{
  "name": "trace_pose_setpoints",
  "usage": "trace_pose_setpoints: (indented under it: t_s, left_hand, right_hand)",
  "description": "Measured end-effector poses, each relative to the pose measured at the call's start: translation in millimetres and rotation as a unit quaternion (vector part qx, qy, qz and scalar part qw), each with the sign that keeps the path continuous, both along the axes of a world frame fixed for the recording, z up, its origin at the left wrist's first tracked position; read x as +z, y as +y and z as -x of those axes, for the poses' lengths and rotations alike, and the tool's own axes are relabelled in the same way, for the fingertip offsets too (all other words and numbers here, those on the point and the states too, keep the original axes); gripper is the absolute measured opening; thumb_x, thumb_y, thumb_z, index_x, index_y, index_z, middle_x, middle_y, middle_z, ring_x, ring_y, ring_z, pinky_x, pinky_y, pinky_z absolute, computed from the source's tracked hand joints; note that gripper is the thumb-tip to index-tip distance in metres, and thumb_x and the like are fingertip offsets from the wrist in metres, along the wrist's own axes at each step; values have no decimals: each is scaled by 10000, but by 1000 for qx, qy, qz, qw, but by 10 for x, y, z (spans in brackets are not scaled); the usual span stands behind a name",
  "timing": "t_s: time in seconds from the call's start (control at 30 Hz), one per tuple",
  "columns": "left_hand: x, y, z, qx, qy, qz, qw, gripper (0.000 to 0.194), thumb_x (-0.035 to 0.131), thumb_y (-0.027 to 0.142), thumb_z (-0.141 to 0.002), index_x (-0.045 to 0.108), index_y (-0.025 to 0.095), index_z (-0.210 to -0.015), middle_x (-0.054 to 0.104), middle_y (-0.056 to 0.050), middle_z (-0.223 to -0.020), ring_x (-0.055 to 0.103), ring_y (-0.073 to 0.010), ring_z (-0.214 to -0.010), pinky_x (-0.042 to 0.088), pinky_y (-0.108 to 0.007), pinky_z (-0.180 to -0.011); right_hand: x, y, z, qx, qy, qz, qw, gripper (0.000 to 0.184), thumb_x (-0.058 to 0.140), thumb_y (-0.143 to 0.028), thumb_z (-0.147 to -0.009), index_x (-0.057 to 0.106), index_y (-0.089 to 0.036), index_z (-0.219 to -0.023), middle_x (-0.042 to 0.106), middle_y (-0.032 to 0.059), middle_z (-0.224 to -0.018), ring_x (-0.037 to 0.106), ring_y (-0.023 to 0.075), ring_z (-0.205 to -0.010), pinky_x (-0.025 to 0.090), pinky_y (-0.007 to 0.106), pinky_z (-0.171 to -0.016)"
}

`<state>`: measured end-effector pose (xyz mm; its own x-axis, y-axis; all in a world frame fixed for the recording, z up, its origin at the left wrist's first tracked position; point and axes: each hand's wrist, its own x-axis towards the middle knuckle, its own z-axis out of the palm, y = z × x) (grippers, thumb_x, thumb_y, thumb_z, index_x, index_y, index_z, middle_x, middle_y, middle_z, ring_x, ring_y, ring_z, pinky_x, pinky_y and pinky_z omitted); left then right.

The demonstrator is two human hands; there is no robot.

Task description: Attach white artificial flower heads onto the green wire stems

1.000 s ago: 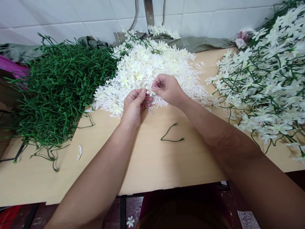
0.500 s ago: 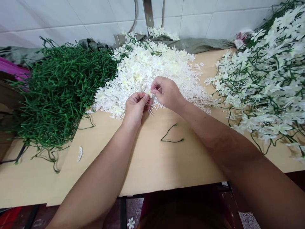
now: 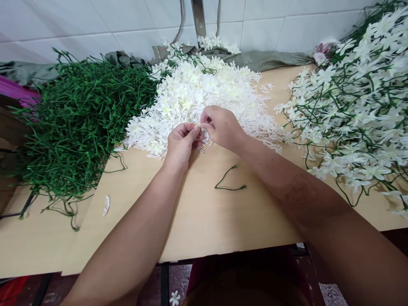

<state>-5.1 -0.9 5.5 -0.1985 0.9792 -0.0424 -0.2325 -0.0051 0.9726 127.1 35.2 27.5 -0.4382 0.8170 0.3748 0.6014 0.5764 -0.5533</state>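
Observation:
My left hand [image 3: 180, 144] and my right hand [image 3: 221, 126] meet at the near edge of a heap of loose white plastic flowers [image 3: 197, 91]. Both hands are closed in a pinch, fingertips touching, on one small white flower [image 3: 199, 126] between them. Most of that flower is hidden by my fingers. A single bent green stem [image 3: 229, 182] lies on the wooden tabletop [image 3: 204, 212] just below my right wrist.
A big pile of green plastic stems [image 3: 79, 114] fills the left side. Finished sprays of white flowers on green stems [image 3: 357, 97] are heaped at the right. A loose petal [image 3: 106, 205] lies at lower left. A tiled wall [image 3: 95, 21] and grey cloth [image 3: 270, 57] are behind.
The two hands have drawn closer and a little lower, closing round the small flower, which showed plainly a second ago and is now mostly covered.

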Motion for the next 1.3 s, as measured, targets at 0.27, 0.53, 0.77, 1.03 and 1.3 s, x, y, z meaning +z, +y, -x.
trace_pose_setpoints:
  t_s: [0.27, 0.53, 0.77, 1.03, 1.3]
  left_hand:
    - [-17, -5, -2, -14, 24, -19, 999, 225, 828, 205, -685, 613, 158, -639, 609, 12, -551, 522, -70, -479, 433, -175, -482]
    - [-7, -75, 7, -57, 124, -84, 987, 248, 748, 355, -754, 612, 178, -647, 598, -11, -642, 501, -100, -544, 385, -226, -518]
    - [127, -349, -213, -293, 494, -176, 800, 195, 755, 285, -683, 587, 191, -655, 582, -1, -680, 471, -129, -573, 332, -274, -560]
    - [35, -287, -221, -240, 429, -135, 860, 84, 610, 155, -748, 598, 200, -677, 636, -14, -700, 511, -146, -604, 369, -265, -568]
    - [33, -199, -230, -167, 183, -8, 969, 149, 687, 74, -646, 658, 146, -773, 653, 6, -658, 562, -97, -592, 430, -217, -590]
  right_hand:
    - [-28, 19, -2, 29, 75, 78, 994, 101, 499, -86, -790, 492, -183, -762, 564, -1, -729, 496, 126, -697, 367, 266, -661]
    - [15, 171, -51, 40, 238, 148, 959, 187, 544, -31, -801, 464, -176, -715, 514, -32, -692, 469, 78, -651, 397, 235, -638]
    - [189, 120, -100, 46, 276, 203, 939, 217, 581, -38, -831, 479, -174, -696, 473, -52, -627, 448, 62, -606, 402, 228, -604]
    - [43, -166, -547, 64, 321, 243, 913, 193, 699, -152, -792, 508, -158, -765, 503, -57, -621, 486, 50, -592, 416, 200, -562]
    - [-179, -343, -687, 88, 411, 335, 843, 273, 828, -221, -640, 582, -140, -724, 583, -56, -592, 527, 35, -540, 460, 166, -534]
